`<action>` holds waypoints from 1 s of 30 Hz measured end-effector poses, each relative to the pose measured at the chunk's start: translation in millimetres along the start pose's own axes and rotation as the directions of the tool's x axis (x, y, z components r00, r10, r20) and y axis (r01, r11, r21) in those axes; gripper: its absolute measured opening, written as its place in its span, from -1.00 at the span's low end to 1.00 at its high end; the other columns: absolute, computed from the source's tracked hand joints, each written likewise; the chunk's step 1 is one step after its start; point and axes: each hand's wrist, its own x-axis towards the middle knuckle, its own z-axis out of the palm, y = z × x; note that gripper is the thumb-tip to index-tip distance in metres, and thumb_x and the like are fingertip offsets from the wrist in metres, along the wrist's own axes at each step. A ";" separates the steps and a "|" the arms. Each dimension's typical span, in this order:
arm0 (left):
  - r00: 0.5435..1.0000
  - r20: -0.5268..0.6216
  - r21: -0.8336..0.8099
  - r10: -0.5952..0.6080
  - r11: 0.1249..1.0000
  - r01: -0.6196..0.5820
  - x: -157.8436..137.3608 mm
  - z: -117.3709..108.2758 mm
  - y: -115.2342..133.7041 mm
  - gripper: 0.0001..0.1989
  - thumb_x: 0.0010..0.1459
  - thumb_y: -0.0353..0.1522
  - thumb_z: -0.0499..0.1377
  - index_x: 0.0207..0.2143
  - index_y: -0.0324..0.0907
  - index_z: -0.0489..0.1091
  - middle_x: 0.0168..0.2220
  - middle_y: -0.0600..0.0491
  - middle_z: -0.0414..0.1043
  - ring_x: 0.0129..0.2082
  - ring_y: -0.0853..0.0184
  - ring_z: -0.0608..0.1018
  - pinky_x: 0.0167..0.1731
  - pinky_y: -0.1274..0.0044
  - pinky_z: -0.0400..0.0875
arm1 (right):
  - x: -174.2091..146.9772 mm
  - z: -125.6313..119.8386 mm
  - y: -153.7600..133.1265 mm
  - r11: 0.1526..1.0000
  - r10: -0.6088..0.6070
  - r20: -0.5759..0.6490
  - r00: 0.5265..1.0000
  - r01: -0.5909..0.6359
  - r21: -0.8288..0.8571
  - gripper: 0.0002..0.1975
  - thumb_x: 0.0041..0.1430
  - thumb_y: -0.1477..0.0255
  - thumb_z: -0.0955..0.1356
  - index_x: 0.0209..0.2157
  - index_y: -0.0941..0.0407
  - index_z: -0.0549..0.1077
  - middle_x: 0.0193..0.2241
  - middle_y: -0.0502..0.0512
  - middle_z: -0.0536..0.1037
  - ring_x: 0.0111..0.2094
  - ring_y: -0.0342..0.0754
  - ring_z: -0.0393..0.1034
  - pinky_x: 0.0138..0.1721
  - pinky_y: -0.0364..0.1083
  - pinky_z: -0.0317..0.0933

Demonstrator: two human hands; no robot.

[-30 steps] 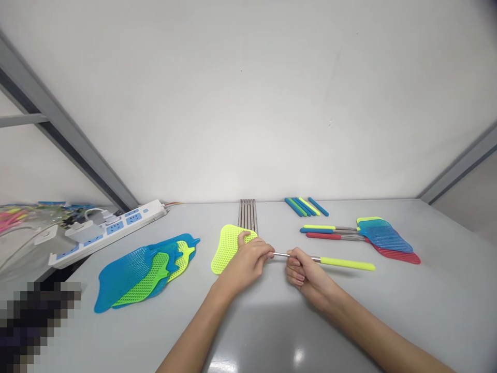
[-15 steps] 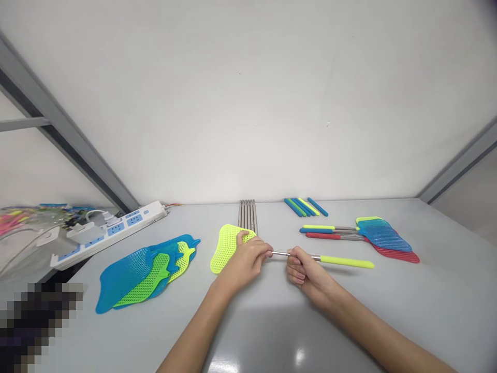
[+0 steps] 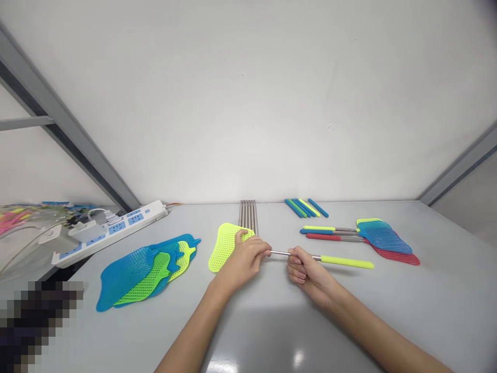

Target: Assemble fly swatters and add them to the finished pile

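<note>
A fly swatter with a yellow perforated head (image 3: 224, 247) is held level above the table between both hands. My left hand (image 3: 245, 260) is closed where the head meets the thin metal rod (image 3: 280, 253), hiding the joint. Around the rod, just short of its yellow grip (image 3: 347, 262), the fingers of my right hand (image 3: 306, 270) are curled. Behind the yellow head lie several metal rods (image 3: 247, 215), side by side. To the left, loose blue, green and yellow swatter heads (image 3: 128, 272) overlap in a pile.
Several blue, green and yellow grips (image 3: 305, 207) lie near the wall. At right, whole swatters with blue, red and yellow heads (image 3: 384, 237) are stacked. A white power strip (image 3: 116, 230) with plugs runs along the left edge, beside plastic bags (image 3: 27, 223).
My left hand and the yellow head have shifted very slightly left, showing a touch more of the rod. My right hand keeps its hold.
</note>
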 end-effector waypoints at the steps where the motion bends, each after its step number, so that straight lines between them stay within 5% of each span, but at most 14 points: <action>1: 1.000 0.000 0.004 0.001 1.000 -0.001 0.0 -0.2 -0.1 -0.77 0.09 -0.50 -0.13 -0.45 -0.15 0.28 -0.49 0.18 0.34 -0.41 0.48 0.36 -0.06 0.40 -0.14 | 0.0 -0.2 -0.3 1.000 -0.003 0.002 1.000 0.003 -0.002 -0.72 -0.08 0.39 0.25 -0.72 0.13 0.05 -0.77 -0.18 -0.14 -0.72 -0.29 -0.31 -0.73 -0.22 -0.29; 30: 1.000 -0.003 0.042 -0.011 0.999 0.011 -1.7 -2.3 -6.1 -0.76 0.06 -0.53 -0.13 -0.45 -0.14 0.28 -0.51 0.18 0.32 -0.44 0.47 0.35 -0.07 0.39 -0.12 | 0.4 -3.4 -7.0 0.998 -0.035 0.042 0.999 0.038 -0.058 -0.73 -0.09 0.40 0.25 -0.71 0.13 0.06 -0.76 -0.18 -0.11 -0.73 -0.30 -0.29 -0.71 -0.21 -0.26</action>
